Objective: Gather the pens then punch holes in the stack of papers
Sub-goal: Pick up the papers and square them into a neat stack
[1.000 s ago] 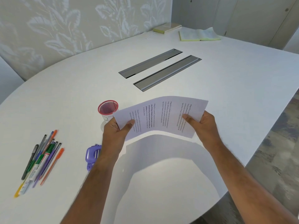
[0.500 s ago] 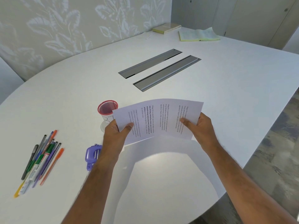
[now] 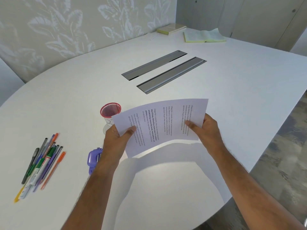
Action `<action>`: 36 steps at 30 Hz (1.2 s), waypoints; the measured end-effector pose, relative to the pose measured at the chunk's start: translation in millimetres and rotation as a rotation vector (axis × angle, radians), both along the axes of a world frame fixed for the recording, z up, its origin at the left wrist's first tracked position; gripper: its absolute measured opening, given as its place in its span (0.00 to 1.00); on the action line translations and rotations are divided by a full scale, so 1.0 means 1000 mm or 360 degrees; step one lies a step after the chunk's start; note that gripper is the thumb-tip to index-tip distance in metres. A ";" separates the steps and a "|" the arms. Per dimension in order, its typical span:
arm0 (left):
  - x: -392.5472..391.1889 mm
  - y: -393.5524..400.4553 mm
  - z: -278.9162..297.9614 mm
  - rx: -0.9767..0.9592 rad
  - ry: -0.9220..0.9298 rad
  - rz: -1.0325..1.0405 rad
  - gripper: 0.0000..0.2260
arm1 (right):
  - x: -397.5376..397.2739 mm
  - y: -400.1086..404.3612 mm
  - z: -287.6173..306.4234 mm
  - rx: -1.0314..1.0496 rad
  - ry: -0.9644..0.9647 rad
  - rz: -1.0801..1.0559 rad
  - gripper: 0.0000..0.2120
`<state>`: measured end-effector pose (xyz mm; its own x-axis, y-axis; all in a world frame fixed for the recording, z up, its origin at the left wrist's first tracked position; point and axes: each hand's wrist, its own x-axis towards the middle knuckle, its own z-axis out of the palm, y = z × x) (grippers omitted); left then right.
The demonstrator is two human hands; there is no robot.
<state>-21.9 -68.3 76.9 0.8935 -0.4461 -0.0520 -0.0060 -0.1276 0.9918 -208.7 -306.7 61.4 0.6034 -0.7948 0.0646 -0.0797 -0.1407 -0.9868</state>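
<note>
Overhead, held clear of white table (image 3: 232,97): stack of papers (image 3: 162,123), printed side up, bowed upward along its length, lifted above its own shadow. Left hand (image 3: 116,140) pinching near-left corner, thumb on top. Right hand (image 3: 207,130) clamping right short edge, thumb over the text. Sheet edges roughly aligned; exact count of sheets not readable.

Just left of papers, partly behind their left corner: red mesh pen cup (image 3: 110,110), upright, empty as far as visible. Below-left of papers, half hidden by left forearm: purple hole punch (image 3: 93,159). Well left of papers: loose bundle of pens (image 3: 41,161), lying flat, roughly parallel, not in cup.

Beyond papers: two grey cable hatches (image 3: 163,72), flush with top. Far beyond: open book (image 3: 204,36), closed book (image 3: 171,28). Right of papers: bare surface out to curved table edge.
</note>
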 end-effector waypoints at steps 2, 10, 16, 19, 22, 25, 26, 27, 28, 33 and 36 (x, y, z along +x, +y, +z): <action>0.001 0.002 0.001 -0.0066 0.0012 -0.0017 0.11 | -0.001 -0.004 0.004 0.0036 -0.0032 0.0007 0.13; 0.002 0.008 0.009 -0.0485 0.0161 -0.0125 0.16 | -0.002 -0.009 0.010 0.0399 -0.0380 -0.0087 0.15; -0.007 0.003 0.005 -0.0642 0.0271 -0.0181 0.18 | 0.009 0.005 0.002 0.0854 -0.0782 -0.0084 0.20; -0.010 0.001 0.001 -0.0641 0.0331 -0.0121 0.17 | 0.013 0.008 -0.004 0.0887 -0.0824 -0.0157 0.26; -0.012 0.002 0.001 -0.0629 0.0346 -0.0102 0.16 | 0.014 0.012 -0.008 0.0982 -0.0916 -0.0203 0.28; -0.013 0.003 0.000 -0.0646 0.0372 -0.0093 0.17 | 0.014 0.023 -0.010 0.1118 -0.0992 -0.0088 0.21; -0.013 0.003 0.000 -0.0658 0.0385 -0.0095 0.17 | 0.015 0.027 -0.011 0.1169 -0.1014 -0.0060 0.21; -0.015 0.003 0.000 -0.0668 0.0401 -0.0097 0.18 | 0.015 0.032 -0.011 0.1210 -0.1029 -0.0036 0.22; -0.016 0.003 -0.001 -0.0680 0.0419 -0.0094 0.18 | 0.017 0.037 -0.011 0.1241 -0.1030 -0.0020 0.23; -0.023 0.001 -0.004 -0.0785 0.0530 -0.0065 0.18 | 0.028 0.060 -0.012 0.1274 -0.0872 0.0038 0.20; -0.027 0.002 -0.008 -0.0792 0.0563 -0.0075 0.18 | 0.033 0.068 -0.011 0.1201 -0.0800 0.0039 0.16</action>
